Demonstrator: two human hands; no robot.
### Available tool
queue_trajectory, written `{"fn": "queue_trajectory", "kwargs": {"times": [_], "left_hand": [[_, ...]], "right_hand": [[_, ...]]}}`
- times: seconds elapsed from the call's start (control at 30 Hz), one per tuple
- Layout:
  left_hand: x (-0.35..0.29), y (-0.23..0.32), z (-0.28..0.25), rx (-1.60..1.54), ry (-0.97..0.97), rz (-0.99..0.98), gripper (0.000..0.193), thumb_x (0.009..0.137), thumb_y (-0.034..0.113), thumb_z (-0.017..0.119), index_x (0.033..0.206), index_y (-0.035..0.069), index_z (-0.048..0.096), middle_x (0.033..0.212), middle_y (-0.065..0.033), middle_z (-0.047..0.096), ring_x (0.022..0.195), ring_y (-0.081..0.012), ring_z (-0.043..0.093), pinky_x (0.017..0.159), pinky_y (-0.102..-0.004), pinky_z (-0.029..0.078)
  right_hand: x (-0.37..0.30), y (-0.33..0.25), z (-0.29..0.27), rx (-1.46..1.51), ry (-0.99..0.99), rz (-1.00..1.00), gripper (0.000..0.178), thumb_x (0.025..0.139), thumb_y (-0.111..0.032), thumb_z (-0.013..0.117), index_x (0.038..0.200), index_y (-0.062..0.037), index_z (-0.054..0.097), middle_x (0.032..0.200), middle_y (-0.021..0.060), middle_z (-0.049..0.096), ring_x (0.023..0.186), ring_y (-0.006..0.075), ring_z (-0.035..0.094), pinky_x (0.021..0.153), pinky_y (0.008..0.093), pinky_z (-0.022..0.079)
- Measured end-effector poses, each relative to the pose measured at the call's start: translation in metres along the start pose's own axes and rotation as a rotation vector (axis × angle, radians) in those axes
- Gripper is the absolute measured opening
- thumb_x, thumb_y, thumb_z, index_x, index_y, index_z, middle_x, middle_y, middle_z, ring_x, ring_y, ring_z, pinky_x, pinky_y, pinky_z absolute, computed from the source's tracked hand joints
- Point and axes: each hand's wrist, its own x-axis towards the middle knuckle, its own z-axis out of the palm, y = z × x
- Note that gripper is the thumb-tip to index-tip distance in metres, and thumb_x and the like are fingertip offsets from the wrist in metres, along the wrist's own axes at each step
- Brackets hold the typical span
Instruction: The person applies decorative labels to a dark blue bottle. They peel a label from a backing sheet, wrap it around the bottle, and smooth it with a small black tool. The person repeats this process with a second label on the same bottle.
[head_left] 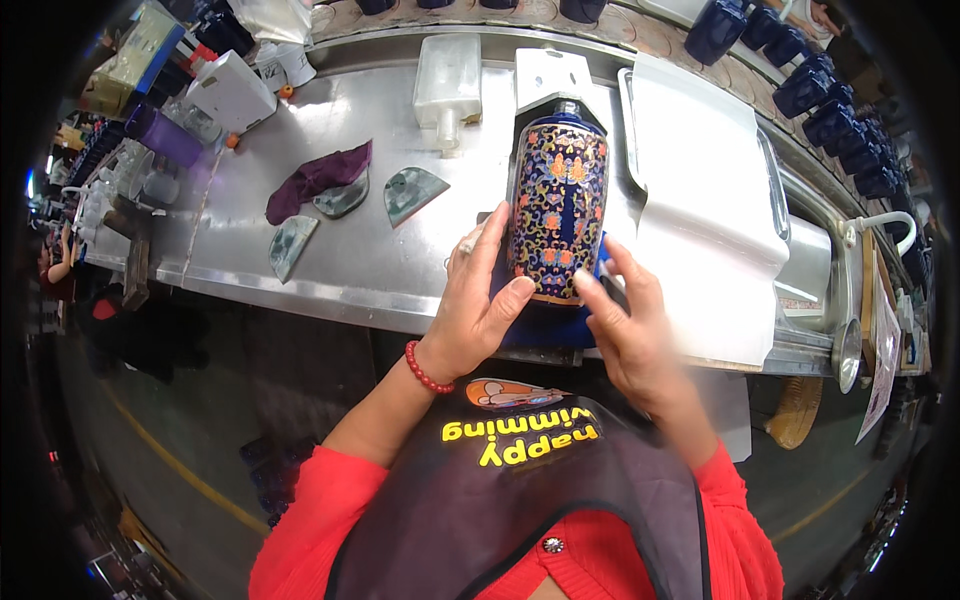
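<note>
A dark blue ceramic bottle (558, 210) with a dense orange, yellow and green floral pattern lies in front of me, its short neck pointing away. Along its left side rests my left hand (478, 300), fingers stretched out and thumb beside the lower end. My right hand (632, 325) is at the bottle's lower right, fingers apart, with the thumb near its base. Part of that hand is blurred, and I cannot tell if it touches. Blue material (545, 333) shows under the bottle's near end.
Left on the metal table (350, 270) are a purple cloth (315, 180) and several half-round green scrapers (415, 193). A translucent flask (447, 85) lies behind them. White sheeting (700, 210) covers the right side, beside a curved metal pipe (880, 222). Dark blue cups (715, 30) line the back.
</note>
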Motion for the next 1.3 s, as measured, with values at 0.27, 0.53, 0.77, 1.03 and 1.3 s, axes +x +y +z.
{"fn": "queue_trajectory", "kwargs": {"times": [0.27, 0.53, 0.77, 1.03, 1.3], "left_hand": [[-0.001, 0.001, 0.000, 0.014, -0.007, -0.001, 0.076, 0.104, 0.039, 0.056, 0.157, -0.008, 0.030, 0.152, -0.0260, 0.042, 0.142, -0.0388, 0.039, 0.120, -0.0464, 0.024], [0.000, 0.000, 0.000, 0.051, -0.013, 0.005, 0.075, 0.104, 0.039, 0.057, 0.156, -0.009, 0.030, 0.151, -0.0257, 0.043, 0.141, -0.0384, 0.040, 0.120, -0.0457, 0.025], [0.000, 0.000, 0.001, 0.029, 0.005, 0.021, 0.074, 0.104, 0.039, 0.057, 0.156, -0.008, 0.031, 0.150, -0.0251, 0.044, 0.140, -0.0382, 0.040, 0.119, -0.0458, 0.026], [-0.001, -0.001, 0.001, 0.043, 0.012, 0.037, 0.075, 0.104, 0.041, 0.056, 0.156, -0.008, 0.031, 0.150, -0.0252, 0.044, 0.140, -0.0385, 0.041, 0.119, -0.0460, 0.026], [-0.002, -0.002, 0.002, 0.036, 0.018, 0.026, 0.076, 0.105, 0.044, 0.054, 0.156, -0.008, 0.031, 0.151, -0.0245, 0.045, 0.139, -0.0385, 0.041, 0.119, -0.0464, 0.026]], "right_hand": [[0.036, 0.003, -0.004, -0.144, 0.074, -0.010, 0.067, 0.078, -0.007, 0.080, 0.142, -0.0168, 0.062, 0.157, 0.0180, 0.040, 0.128, 0.0361, 0.051, 0.100, 0.0459, 0.045], [0.045, -0.003, -0.006, -0.211, 0.084, -0.026, 0.063, 0.078, -0.013, 0.081, 0.139, -0.0152, 0.063, 0.157, 0.0165, 0.040, 0.129, 0.0342, 0.050, 0.099, 0.0451, 0.045], [0.052, -0.004, -0.007, -0.255, 0.066, -0.014, 0.062, 0.079, -0.015, 0.081, 0.138, -0.0141, 0.063, 0.157, 0.0146, 0.039, 0.130, 0.0343, 0.048, 0.099, 0.0455, 0.044], [0.056, -0.003, -0.009, -0.255, 0.076, -0.017, 0.060, 0.081, -0.017, 0.081, 0.138, -0.0153, 0.063, 0.156, 0.0134, 0.039, 0.129, 0.0339, 0.048, 0.100, 0.0461, 0.044], [0.042, -0.004, -0.013, -0.224, 0.066, -0.034, 0.063, 0.080, -0.015, 0.080, 0.140, -0.0174, 0.063, 0.156, 0.0150, 0.040, 0.129, 0.0344, 0.048, 0.102, 0.0458, 0.043]]}}
